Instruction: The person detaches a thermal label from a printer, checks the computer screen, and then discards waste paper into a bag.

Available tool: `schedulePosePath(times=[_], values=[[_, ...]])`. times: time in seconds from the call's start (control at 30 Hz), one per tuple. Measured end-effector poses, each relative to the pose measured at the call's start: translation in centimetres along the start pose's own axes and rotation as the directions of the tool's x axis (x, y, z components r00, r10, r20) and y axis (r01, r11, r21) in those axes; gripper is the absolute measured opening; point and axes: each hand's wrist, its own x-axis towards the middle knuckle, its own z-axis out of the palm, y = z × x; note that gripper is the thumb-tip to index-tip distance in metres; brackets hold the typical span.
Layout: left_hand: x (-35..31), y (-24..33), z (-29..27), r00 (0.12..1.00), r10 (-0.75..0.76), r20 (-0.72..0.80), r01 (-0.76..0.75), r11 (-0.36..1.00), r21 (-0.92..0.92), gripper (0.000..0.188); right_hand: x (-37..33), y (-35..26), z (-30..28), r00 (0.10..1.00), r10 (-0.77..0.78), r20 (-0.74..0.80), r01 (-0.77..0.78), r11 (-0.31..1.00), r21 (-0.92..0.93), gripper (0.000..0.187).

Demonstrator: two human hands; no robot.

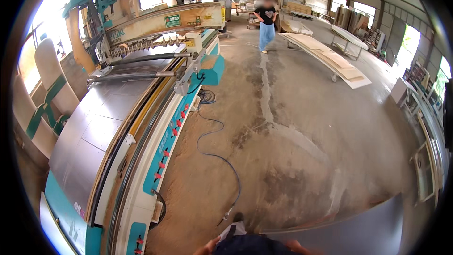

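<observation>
Only small parts of my hands show at the lower edge. My left hand is left of my dark clothing, and its fingers cannot be made out. My right hand is beside a large dark grey flat panel that reaches out to the lower right. Whether its fingers grip the panel is hidden. A blue air hose with a metal nozzle lies on the floor just ahead of my feet.
At left stands a long white-and-teal panel machine with red knobs and a metal-topped bed. A person stands ahead with a hand on the hip. Carts with pale boards stand right. Framed panels lean at far right.
</observation>
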Motion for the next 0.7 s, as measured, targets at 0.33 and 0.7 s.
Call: schedulePosePath(times=[0.33, 0.7], values=[[-8.5, 45.2, 0.5, 0.219, 0.772, 0.597, -0.274, -0.539, 0.797, 0.043, 14.4, -2.6, -15.3, 0.907, 0.148, -0.394, -0.012, 0.944, 0.329, 0.008], [8.6, 39.2, -8.3, 0.726, 0.686, -0.051, -0.288, 0.371, 0.883, 0.061, 38.8, -11.0, -31.1, 0.994, -0.095, 0.049, 0.100, 0.989, -0.110, 0.008]])
